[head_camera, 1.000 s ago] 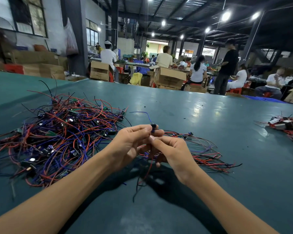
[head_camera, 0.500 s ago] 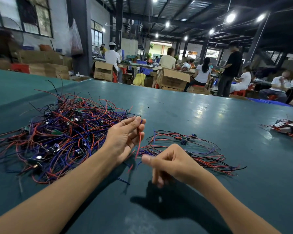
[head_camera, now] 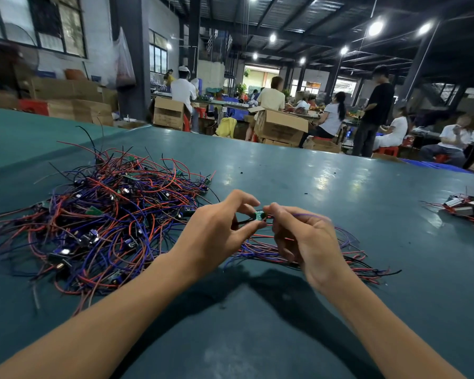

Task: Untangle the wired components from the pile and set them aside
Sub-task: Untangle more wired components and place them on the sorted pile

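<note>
While the tangled pile of red and purple wires [head_camera: 107, 214] lies on the teal surface [head_camera: 326, 187], left hand [head_camera: 216, 236] and right hand [head_camera: 307, 242] pinch one small green circuit board [head_camera: 258, 215].

Nothing really readable here tbh. The cardboard boxes [head_camera: 281, 127] in the back have some faint dark print on their sides, but it's way too blurry to make out. No labels, brands or numbers legible anywhere else.
</note>
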A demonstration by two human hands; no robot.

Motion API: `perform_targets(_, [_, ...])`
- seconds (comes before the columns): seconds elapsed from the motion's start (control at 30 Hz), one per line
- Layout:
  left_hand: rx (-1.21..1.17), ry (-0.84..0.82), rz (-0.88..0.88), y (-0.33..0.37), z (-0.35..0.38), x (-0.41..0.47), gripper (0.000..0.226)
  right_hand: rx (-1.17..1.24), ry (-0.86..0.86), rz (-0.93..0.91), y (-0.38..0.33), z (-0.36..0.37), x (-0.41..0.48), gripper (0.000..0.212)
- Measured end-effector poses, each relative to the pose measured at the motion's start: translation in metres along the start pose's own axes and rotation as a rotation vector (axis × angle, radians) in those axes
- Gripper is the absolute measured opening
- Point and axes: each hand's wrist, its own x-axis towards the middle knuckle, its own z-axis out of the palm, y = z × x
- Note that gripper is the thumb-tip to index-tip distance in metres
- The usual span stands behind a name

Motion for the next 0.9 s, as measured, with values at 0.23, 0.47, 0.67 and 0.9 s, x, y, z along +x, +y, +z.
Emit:
perform_targets(0.23, [-0.046,0.015,0.002,-0.003,0.001,0.001,0.022,0.151,-0.014,0.115,0.001,-0.005,0.002,0.022])
perform_targets(0.47, [-0.845,-0.150,-0.742,-0.003,0.002,0.014,0.019,0.149,-0.079,0.099,0.000,-0.010,0.003,0.032])
perform_targets(0.67, [-1.166,-0.331,-0.898,-0.005,-0.003,0.014,0.026,0.088,-0.102,0.234,0.001,-0.009,0.004,0.034])
perform_targets(0.9, [-1.370,-0.363,-0.934,0.003,-0.004,0.017,0.025,0.159,-0.108,0.290,-0.001,-0.007,0.002,0.032])
